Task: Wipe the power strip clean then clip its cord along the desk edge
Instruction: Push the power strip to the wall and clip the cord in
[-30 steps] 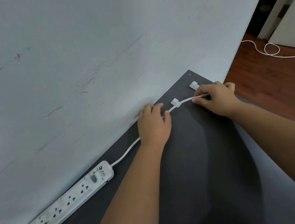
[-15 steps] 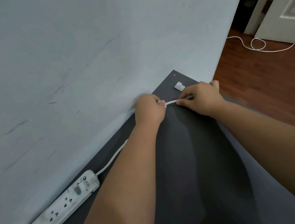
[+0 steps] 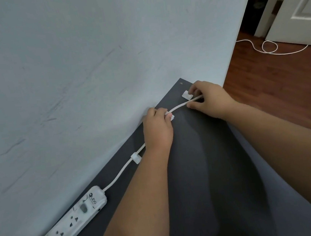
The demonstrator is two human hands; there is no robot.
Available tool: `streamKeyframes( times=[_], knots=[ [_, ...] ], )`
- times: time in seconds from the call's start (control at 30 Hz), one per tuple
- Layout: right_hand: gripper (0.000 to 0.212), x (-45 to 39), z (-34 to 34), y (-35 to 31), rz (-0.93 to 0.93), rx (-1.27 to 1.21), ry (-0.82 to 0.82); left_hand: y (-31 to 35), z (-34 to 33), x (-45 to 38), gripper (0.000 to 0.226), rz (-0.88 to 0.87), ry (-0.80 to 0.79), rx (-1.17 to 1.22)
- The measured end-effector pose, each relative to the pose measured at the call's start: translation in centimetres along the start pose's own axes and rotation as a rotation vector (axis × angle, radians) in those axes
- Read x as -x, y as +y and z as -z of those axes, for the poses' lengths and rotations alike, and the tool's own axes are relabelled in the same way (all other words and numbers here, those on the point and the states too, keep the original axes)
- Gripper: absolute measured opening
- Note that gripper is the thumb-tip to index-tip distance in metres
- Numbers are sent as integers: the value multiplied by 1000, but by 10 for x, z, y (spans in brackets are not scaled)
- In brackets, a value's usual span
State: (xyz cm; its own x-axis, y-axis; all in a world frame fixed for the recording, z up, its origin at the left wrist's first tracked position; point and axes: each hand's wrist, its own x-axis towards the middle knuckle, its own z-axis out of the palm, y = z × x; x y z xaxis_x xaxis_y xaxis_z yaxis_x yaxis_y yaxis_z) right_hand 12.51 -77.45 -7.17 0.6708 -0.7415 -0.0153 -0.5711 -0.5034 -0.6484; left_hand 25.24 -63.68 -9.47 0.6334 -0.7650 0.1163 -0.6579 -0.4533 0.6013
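Note:
A white power strip [image 3: 65,224] lies along the wall on the dark grey desk [image 3: 208,170]. Its white cord [image 3: 119,176] runs up through a white clip [image 3: 136,157] and under my left hand [image 3: 157,129]. That hand presses its fingertips on a second clip [image 3: 171,117], holding the cord there. My right hand [image 3: 208,100] pinches the cord a little farther on, just beside a third clip [image 3: 187,95] near the desk's far corner. Between the two hands the cord arcs slightly above the desk.
A pale blue wall [image 3: 83,68] borders the desk's far edge. To the right lies wood floor [image 3: 285,83] with a loose white cable [image 3: 268,48] and a white door [image 3: 304,3]. The desk's right edge drops off near my right forearm.
My right hand has moved the cord up toward the corner clip. The left hand stays on the middle clip. The view has shifted, so the first clip now shows.

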Motion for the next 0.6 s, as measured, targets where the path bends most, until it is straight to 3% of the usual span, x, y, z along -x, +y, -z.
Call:
streamKeyframes(
  times=[0.17,0.3,0.6],
  knots=[
    [5,0,20,23,32,-22,35,8,1,-10,20,97,-70,42],
    [6,-2,11,31,40,-76,108,28,1,-33,35,-4,-107,-1],
    [17,-1,-2,39,151,-55,208,66,-16,-66,20,51,-263,-43]
  ],
)
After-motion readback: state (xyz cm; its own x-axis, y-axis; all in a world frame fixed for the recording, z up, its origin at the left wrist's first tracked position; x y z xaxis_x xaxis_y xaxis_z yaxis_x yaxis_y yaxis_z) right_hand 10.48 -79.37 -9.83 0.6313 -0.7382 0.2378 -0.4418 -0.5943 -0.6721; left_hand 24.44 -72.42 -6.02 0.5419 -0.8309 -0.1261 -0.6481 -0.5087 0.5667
